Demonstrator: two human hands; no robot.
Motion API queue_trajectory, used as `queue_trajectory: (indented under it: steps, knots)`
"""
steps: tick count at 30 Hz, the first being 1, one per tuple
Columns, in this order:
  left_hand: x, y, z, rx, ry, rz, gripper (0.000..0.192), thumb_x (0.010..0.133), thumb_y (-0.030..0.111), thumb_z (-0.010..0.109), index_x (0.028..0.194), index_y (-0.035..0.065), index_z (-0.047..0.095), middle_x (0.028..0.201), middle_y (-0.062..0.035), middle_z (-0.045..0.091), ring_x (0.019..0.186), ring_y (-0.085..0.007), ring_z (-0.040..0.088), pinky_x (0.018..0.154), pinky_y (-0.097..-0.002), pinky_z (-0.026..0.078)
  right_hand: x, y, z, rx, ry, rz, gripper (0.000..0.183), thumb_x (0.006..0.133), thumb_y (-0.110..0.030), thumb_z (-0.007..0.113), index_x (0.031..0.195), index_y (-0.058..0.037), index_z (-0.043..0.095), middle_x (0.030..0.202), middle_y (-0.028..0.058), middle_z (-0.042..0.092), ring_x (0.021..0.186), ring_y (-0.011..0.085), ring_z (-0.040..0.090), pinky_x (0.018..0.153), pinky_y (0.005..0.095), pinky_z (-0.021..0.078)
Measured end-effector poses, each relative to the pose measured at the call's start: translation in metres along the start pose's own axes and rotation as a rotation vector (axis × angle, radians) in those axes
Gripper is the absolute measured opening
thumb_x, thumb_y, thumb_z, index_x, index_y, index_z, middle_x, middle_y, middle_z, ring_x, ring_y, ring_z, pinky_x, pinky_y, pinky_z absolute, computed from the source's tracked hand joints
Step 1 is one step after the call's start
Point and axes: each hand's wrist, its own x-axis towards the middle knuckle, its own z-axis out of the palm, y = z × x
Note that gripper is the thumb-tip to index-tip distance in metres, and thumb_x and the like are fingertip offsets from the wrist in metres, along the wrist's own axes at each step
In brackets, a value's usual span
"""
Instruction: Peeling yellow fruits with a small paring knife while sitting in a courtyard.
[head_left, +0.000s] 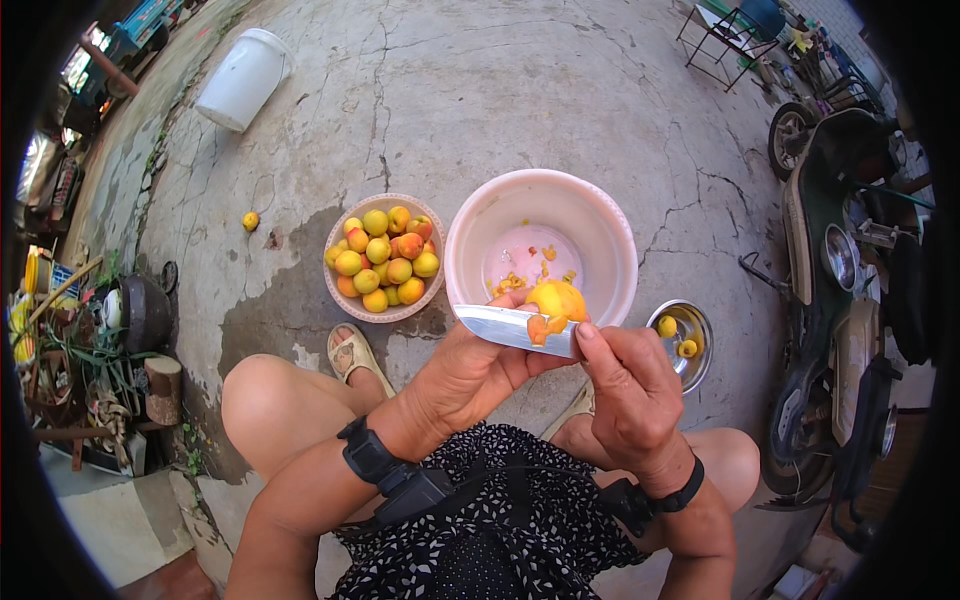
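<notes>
My left hand (472, 367) holds a yellow apricot-like fruit (556, 298) over the near side of a large pink plastic basin (540, 180). In my right hand (637, 382) is a knife (491, 325), its broad metal blade pointing left across the near side of the fruit. Orange bits of peel or flesh cling to the blade, and the handle is hidden by my fingers. More scraps lie on the basin's bottom. Left of the basin stands a pink bowl (337, 291) heaped with yellow-red fruit (381, 255). A steel bowl (703, 322) at the right contains two yellow fruits (667, 326).
One small yellow fruit (250, 221) lies on the cracked concrete floor at the left. A white bucket (246, 79) is farther back. A motor scooter (802, 225) stands along the right; a cut log (163, 390) and a dark pot (146, 313) are at the left.
</notes>
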Motion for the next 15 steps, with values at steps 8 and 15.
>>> queue_trajectory:
  steps: [8, 15]
  knots:
    - [-0.0016, -0.0030, 0.0003, -0.078, -0.013, 0.025, 0.060, 0.097, 0.027, 0.068, 0.145, -0.0004, 0.042, 0.139, -0.0163, 0.057, 0.127, -0.0251, 0.058, 0.106, -0.0419, 0.053, -0.0005, -0.0009, 0.0019, -0.048, 0.002, -0.020, 0.051, 0.071, 0.007, 0.067, 0.122, 0.0033, 0.068, 0.096, 0.0128, 0.066, 0.075, 0.0259, 0.063, 0.063, 0.0369, 0.0503]
    - [-0.0044, -0.0046, -0.0014, -0.096, 0.017, 0.018, 0.051, 0.099, 0.022, 0.065, 0.141, 0.0007, 0.048, 0.135, -0.0160, 0.059, 0.127, -0.0265, 0.058, 0.109, -0.0455, 0.051, -0.0018, -0.0001, 0.0031, -0.055, 0.016, 0.003, 0.050, 0.071, 0.005, 0.067, 0.121, 0.0039, 0.068, 0.094, 0.0127, 0.067, 0.075, 0.0256, 0.062, 0.062, 0.0364, 0.0502]
